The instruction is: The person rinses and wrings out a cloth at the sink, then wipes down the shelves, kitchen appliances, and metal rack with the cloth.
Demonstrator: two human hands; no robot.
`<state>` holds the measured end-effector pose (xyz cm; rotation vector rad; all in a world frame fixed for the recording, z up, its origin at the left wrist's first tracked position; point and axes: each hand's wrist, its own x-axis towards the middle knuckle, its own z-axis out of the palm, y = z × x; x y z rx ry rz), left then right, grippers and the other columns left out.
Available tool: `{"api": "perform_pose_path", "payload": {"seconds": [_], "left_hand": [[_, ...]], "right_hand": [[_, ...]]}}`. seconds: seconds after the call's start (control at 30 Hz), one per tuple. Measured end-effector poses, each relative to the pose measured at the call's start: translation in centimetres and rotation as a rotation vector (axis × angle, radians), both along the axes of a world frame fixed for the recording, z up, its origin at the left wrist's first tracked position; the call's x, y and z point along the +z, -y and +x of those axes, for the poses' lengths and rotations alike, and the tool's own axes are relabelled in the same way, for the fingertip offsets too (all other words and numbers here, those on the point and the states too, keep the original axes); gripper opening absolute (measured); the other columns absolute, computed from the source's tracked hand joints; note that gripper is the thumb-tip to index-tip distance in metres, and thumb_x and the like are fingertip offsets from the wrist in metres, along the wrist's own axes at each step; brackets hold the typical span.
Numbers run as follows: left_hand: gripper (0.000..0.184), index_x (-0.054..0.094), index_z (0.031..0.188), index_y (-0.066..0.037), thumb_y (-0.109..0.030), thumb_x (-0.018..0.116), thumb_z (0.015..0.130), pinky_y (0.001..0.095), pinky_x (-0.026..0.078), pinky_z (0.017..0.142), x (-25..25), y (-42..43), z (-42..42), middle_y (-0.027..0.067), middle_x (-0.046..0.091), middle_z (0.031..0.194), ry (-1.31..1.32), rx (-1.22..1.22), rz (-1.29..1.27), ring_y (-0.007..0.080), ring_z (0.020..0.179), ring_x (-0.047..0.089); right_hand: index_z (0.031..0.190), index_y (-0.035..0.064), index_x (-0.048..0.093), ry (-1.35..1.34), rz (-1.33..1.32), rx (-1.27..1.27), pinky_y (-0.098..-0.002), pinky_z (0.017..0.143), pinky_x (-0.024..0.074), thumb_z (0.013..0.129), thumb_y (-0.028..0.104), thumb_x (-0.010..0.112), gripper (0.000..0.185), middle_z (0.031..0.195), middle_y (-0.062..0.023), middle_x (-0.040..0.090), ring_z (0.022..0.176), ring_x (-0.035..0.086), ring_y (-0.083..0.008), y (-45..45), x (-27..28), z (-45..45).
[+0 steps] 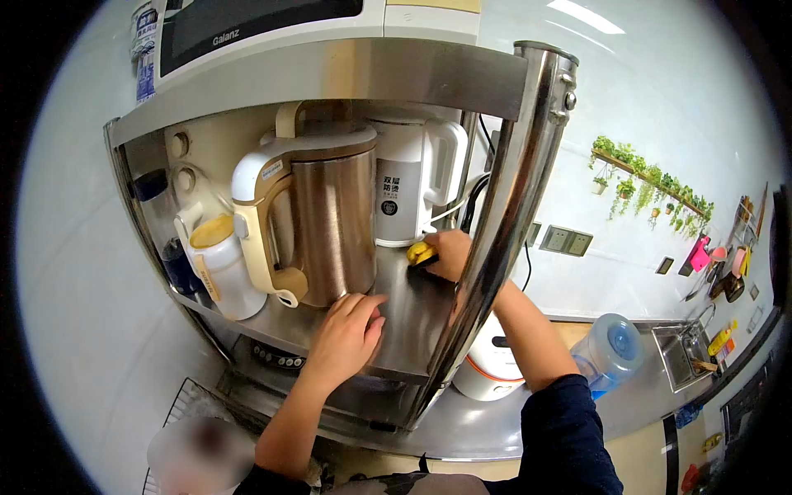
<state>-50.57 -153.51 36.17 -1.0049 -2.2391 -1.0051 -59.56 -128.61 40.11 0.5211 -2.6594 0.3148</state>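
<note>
My right hand (450,254) reaches in past the steel post and is closed around a small yellow-and-black object (421,252), whose kind I cannot make out. It is held low over the steel shelf (408,313), just in front of a white electric kettle (400,186) with Chinese lettering. My left hand (345,334) rests at the shelf's front edge, fingers loosely extended and holding nothing. Its fingertips lie by the base of a large bronze-coloured soymilk maker (334,223) with a cream handle. Left of that stands a white jug (231,272) with a yellowish top.
Above the shelf sits a Galanz microwave (264,33). The steel post (503,198) stands close to my right forearm. On the counter are a white rice cooker (488,367), a blue water jug (610,355) and a sink (681,351). A dark-lidded container (157,206) stands at the shelf's left end.
</note>
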Motion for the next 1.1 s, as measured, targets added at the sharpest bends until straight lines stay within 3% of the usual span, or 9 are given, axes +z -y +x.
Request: {"api": "perform_pose_path", "payload": {"seconds": [0.03, 0.13, 0.17, 0.3, 0.43, 0.57, 0.7, 0.9, 1.1], "left_hand": [[0.027, 0.058, 0.11, 0.001, -0.003, 0.06, 0.083, 0.0377, 0.046, 0.082, -0.1, 0.0, -0.1, 0.0132, 0.058, 0.091, 0.031, -0.003, 0.005, 0.0303, 0.089, 0.057], [0.027, 0.058, 0.11, 0.001, -0.003, 0.059, 0.084, 0.0372, 0.046, 0.081, -0.3, 0.0, -0.1, 0.0137, 0.058, 0.091, 0.063, 0.004, 0.011, 0.0299, 0.089, 0.057], [0.027, 0.058, 0.11, 0.001, -0.003, 0.059, 0.084, 0.037, 0.046, 0.081, -0.2, -0.1, -0.1, 0.0141, 0.058, 0.091, 0.045, 0.019, 0.019, 0.0297, 0.089, 0.058], [0.025, 0.058, 0.11, 0.001, -0.002, 0.057, 0.085, 0.037, 0.047, 0.08, -0.5, 0.3, -0.5, 0.0143, 0.058, 0.091, 0.047, -0.021, 0.045, 0.0293, 0.087, 0.058], [0.025, 0.058, 0.11, 0.0, -0.002, 0.057, 0.085, 0.0372, 0.047, 0.079, -0.5, 0.4, -0.4, 0.0141, 0.058, 0.091, 0.037, -0.017, 0.023, 0.0292, 0.086, 0.058], [0.025, 0.058, 0.11, 0.0, -0.003, 0.056, 0.086, 0.0371, 0.047, 0.079, -0.8, 0.4, -0.7, 0.0144, 0.058, 0.091, 0.009, -0.067, 0.023, 0.0298, 0.086, 0.058], [0.024, 0.058, 0.11, 0.0, -0.004, 0.056, 0.087, 0.0369, 0.047, 0.079, -0.3, 0.3, -0.4, 0.0146, 0.058, 0.092, 0.024, -0.079, -0.039, 0.03, 0.087, 0.058], [0.025, 0.06, 0.11, -0.002, -0.003, 0.059, 0.085, 0.034, 0.048, 0.079, 0.2, 0.2, 0.4, 0.0121, 0.059, 0.093, 0.091, -0.086, -0.036, 0.0249, 0.086, 0.06], [0.029, 0.059, 0.113, -0.004, -0.005, 0.062, 0.084, 0.035, 0.048, 0.084, 3.2, -2.1, -0.4, 0.0123, 0.058, 0.107, 0.01, -0.061, -0.07, 0.027, 0.096, 0.061]], "right_hand": [[0.103, 0.0029, 0.064, 0.049, 0.095, -0.141, -0.0418, 0.079, 0.0518, 0.07, 0.018, 0.075, 0.038, 0.091, -0.0195, 0.067, 0.087, 0.065, -0.0348, 0.7, 1.2, 1.1], [0.109, 0.0043, 0.062, -0.07, -0.138, 0.087, -0.0413, 0.077, 0.051, 0.077, 0.027, 0.072, 0.04, 0.092, -0.0198, 0.067, 0.088, 0.065, -0.0359, 1.2, 0.2, -0.1], [0.111, 0.0038, 0.061, 0.098, -0.351, 0.14, -0.0405, 0.08, 0.0494, 0.08, 0.026, 0.069, 0.039, 0.093, -0.0195, 0.067, 0.091, 0.064, -0.0351, 2.3, -0.1, 0.2], [0.115, 0.0055, 0.062, 0.107, -0.137, 0.357, -0.0411, 0.1, 0.0376, 0.076, 0.022, 0.073, 0.044, 0.117, -0.0162, 0.062, 0.112, 0.054, -0.0336, 2.8, -1.4, 2.8], [0.114, 0.0057, 0.063, 0.119, -0.161, 0.546, -0.0409, 0.101, 0.0374, 0.073, 0.015, 0.072, 0.043, 0.123, -0.0141, 0.06, 0.116, 0.052, -0.032, -1.8, -2.6, 7.8], [0.107, 0.0044, 0.064, 0.321, -0.098, 0.251, -0.0372, 0.09, 0.048, 0.062, -0.007, 0.061, 0.047, 0.107, -0.0171, 0.063, 0.101, 0.059, -0.0359, -5.1, 0.3, 13.8], [0.107, 0.0025, 0.063, 0.117, -0.076, -0.069, -0.0402, 0.086, 0.0483, 0.06, -0.009, 0.06, 0.048, 0.103, -0.0179, 0.062, 0.096, 0.059, -0.0377, -3.8, 0.4, 15.3], [0.115, 0.0033, 0.057, -0.065, -0.619, 0.037, -0.0407, 0.094, 0.0438, 0.068, -0.004, 0.061, 0.048, 0.112, -0.0235, 0.055, 0.111, 0.051, -0.0404, 0.4, -6.8, 11.1], [0.121, 0.0052, 0.054, 0.103, -0.487, 0.194, -0.0404, 0.095, 0.0445, 0.065, -0.007, 0.059, 0.058, 0.115, -0.0192, 0.055, 0.108, 0.054, -0.0382, -2.7, -4.0, 15.2]]}}
